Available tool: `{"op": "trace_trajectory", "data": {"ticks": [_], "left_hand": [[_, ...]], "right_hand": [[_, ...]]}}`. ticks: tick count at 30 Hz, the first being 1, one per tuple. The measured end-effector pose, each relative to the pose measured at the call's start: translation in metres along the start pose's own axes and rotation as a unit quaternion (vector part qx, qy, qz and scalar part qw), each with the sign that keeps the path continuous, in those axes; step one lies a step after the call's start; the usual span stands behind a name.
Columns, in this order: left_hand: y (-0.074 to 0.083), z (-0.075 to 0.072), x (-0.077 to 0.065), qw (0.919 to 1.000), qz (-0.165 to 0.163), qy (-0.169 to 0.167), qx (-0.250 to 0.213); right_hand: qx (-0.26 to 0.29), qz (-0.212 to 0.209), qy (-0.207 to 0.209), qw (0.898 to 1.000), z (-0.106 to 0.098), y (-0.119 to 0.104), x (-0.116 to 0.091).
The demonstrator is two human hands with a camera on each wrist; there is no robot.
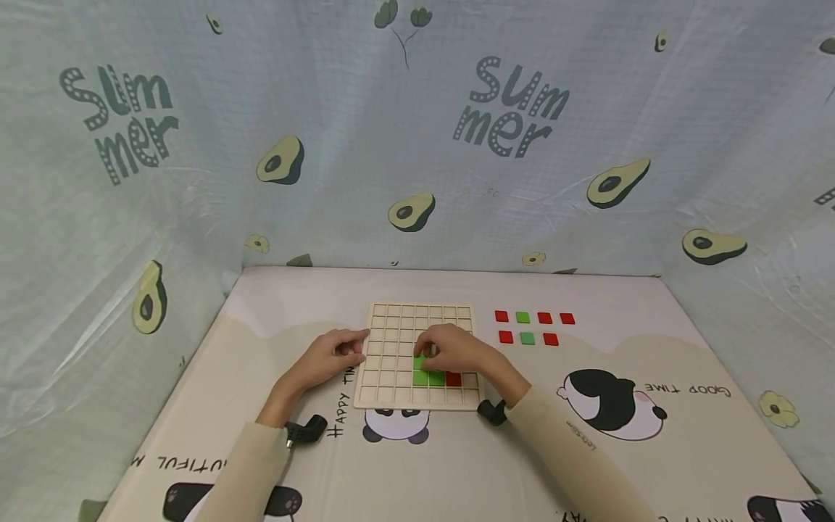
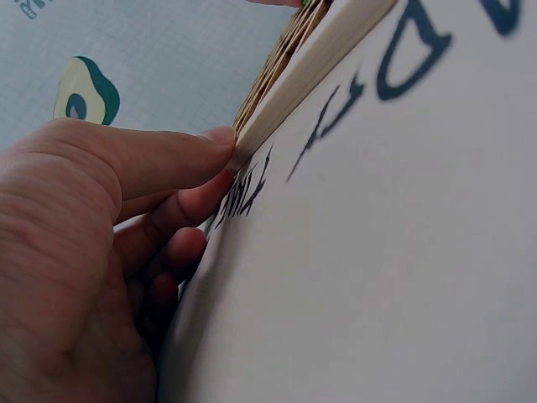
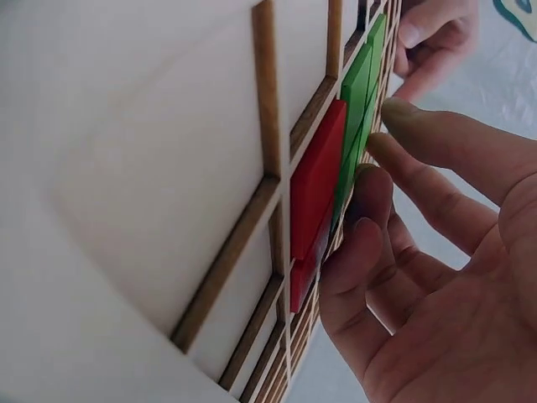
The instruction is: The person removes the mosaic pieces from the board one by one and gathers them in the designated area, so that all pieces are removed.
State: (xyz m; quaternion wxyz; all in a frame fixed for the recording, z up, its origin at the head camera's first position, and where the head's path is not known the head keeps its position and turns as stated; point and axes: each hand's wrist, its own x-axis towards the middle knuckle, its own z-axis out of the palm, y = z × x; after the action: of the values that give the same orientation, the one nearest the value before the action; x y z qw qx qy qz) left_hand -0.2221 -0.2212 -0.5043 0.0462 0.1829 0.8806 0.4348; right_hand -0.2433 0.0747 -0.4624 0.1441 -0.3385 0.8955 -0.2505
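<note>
A pale wooden grid board point(image 1: 386, 391) lies on the table. At its left edge my left hand point(image 1: 329, 357) rests with thumb and index finger against the side; the left wrist view shows the thumb point(image 2: 197, 155) touching the wooden rim. My right hand point(image 1: 457, 349) is over the board, thumb and index finger pinching at a green tile point(image 1: 418, 362) in a cell. More green tiles point(image 1: 429, 378) and a red tile point(image 1: 453, 379) sit in neighbouring cells. A second red tile point(image 3: 309, 267) shows in the right wrist view; from the head the right hand covers it.
Loose red tiles point(image 1: 505, 337) and green tiles point(image 1: 527, 338) lie in two rows right of the board. A printed cloth point(image 1: 587, 290) with panda drawings covers the table. Patterned curtains point(image 1: 339, 130) stand behind and at both sides.
</note>
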Motion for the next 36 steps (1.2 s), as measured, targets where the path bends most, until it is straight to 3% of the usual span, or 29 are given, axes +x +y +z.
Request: {"op": "trace_trajectory", "data": {"ticks": [16, 36], "left_hand": [[-0.0001, 0.0, -0.0004, 1.0, -0.001, 0.0, -0.008], [0.0008, -0.0003, -0.0001, 1.0, 0.0, -0.002, -0.007]], "right_hand": [[0.002, 0.021, -0.003, 1.0, 0.0032, 0.0023, 0.0041], [0.02, 0.014, -0.006, 1.0, 0.0004, 0.0038, -0.0013]]}}
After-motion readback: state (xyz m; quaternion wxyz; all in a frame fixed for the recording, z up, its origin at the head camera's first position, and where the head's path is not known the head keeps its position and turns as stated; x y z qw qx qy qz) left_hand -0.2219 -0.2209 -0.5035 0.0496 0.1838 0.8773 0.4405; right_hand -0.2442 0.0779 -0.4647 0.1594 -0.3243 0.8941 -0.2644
